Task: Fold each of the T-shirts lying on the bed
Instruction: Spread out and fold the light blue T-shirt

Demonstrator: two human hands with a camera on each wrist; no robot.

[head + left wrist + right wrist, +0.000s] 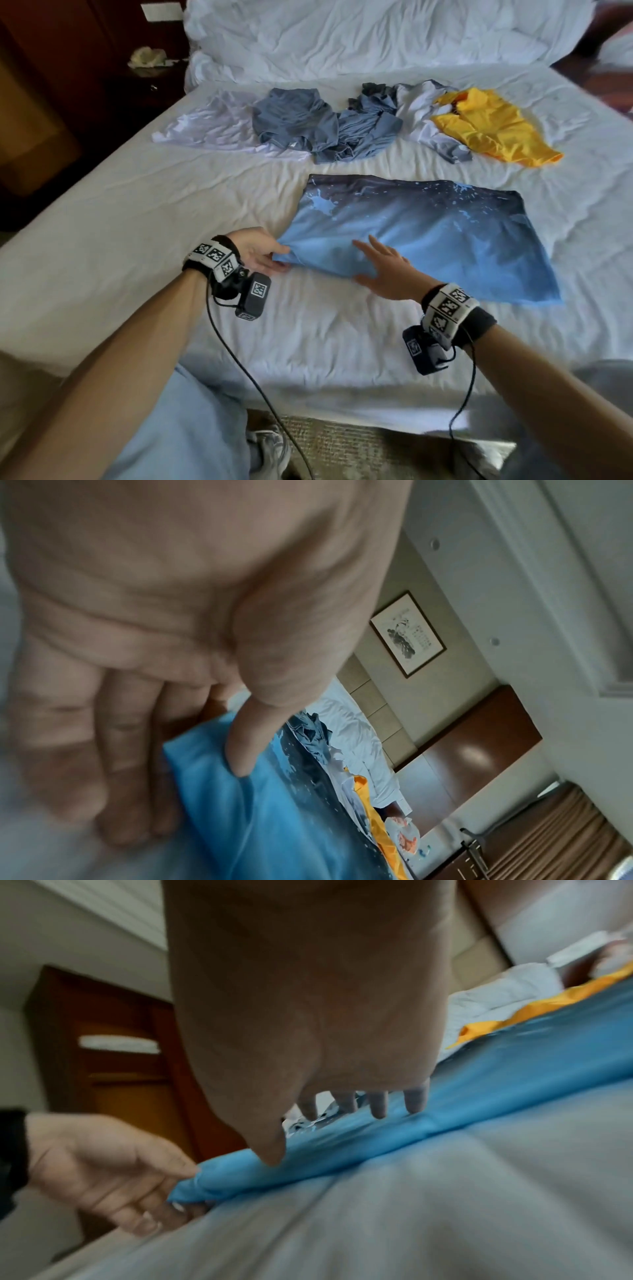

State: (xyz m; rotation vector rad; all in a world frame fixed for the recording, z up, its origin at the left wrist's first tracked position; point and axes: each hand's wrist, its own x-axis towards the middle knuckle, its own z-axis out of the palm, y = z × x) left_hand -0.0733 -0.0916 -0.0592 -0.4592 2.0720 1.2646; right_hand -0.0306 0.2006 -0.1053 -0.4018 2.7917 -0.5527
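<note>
A blue T-shirt (421, 236) with a dark, paint-splattered far edge lies partly folded on the white bed (137, 212). My left hand (263, 251) pinches its near-left corner between thumb and fingers; the left wrist view shows the thumb on top of the blue T-shirt (260, 818) and the fingers under it. My right hand (383, 263) lies flat on the shirt's near edge with fingers straight and spread; in the right wrist view its fingertips (378, 1107) rest on the blue T-shirt (479, 1091).
Further up the bed lie a white shirt (212, 126), two crumpled grey-blue shirts (325, 123), a white-and-grey shirt (428, 126) and a yellow shirt (493, 126). A rolled white duvet (376, 34) is behind them. A dark nightstand (144, 78) stands to the left.
</note>
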